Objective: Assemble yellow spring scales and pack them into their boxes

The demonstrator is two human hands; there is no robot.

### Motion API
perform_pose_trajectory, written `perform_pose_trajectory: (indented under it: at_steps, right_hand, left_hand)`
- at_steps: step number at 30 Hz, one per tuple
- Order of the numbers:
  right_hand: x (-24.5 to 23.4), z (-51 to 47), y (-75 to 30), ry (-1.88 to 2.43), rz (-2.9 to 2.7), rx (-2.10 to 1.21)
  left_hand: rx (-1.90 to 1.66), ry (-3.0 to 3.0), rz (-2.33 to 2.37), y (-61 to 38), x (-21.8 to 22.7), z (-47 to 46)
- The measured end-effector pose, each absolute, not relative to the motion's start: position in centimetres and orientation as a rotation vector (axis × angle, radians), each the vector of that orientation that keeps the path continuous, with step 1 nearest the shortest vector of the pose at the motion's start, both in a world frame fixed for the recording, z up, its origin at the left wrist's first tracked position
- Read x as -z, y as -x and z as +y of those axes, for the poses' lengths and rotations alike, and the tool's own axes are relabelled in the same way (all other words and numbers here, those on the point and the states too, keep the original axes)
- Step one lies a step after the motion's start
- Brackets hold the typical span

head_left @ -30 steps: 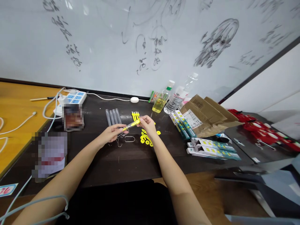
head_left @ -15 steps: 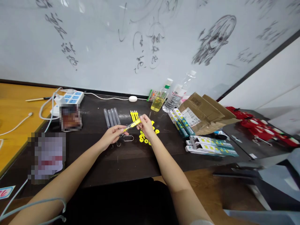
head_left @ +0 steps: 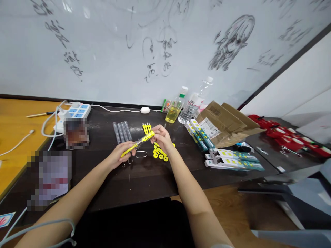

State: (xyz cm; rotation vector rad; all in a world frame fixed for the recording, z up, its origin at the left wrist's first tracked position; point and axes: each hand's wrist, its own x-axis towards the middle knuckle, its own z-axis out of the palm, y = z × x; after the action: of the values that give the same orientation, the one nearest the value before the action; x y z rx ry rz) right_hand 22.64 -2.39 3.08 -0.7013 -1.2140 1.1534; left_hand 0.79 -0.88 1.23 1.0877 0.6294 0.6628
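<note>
A long, slim yellow piece with a grey, spring-like middle [head_left: 139,142] slants between my hands; it resembles the inside of a tubular spring scale. My left hand [head_left: 119,155] is closed round its lower part, and the yellow tail sticks out below the fingers. At the upper end, my right hand [head_left: 162,138] pinches the yellow head with its fingertips. Just beyond lie several similar yellow pieces [head_left: 147,128] with metal tips. Clear tubes [head_left: 122,132] rest side by side to the left. Below my hands are bent wire hooks [head_left: 141,154], and yellow rings [head_left: 160,156] lie near my right wrist.
Behind stand a bottle of yellow liquid [head_left: 172,112] and a water bottle [head_left: 190,108]. Printed narrow boxes [head_left: 232,159] and an open cardboard box [head_left: 227,120] are on the right. A power strip [head_left: 80,112] with cables sits at the left.
My left hand has shifted down along the yellow piece, whose long yellow lower part now shows beyond the fingers. My right hand stays at the upper end. The view has shifted slightly.
</note>
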Motion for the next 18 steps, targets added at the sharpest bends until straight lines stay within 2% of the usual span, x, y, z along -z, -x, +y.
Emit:
perform_pose_trajectory:
  at_steps: [18]
  right_hand:
    - [-4.8, -5.4, -20.9, 0.591, -1.575, -1.133]
  left_hand:
    - [-0.604, -1.066, 0.648, 0.3, -0.7, 0.2]
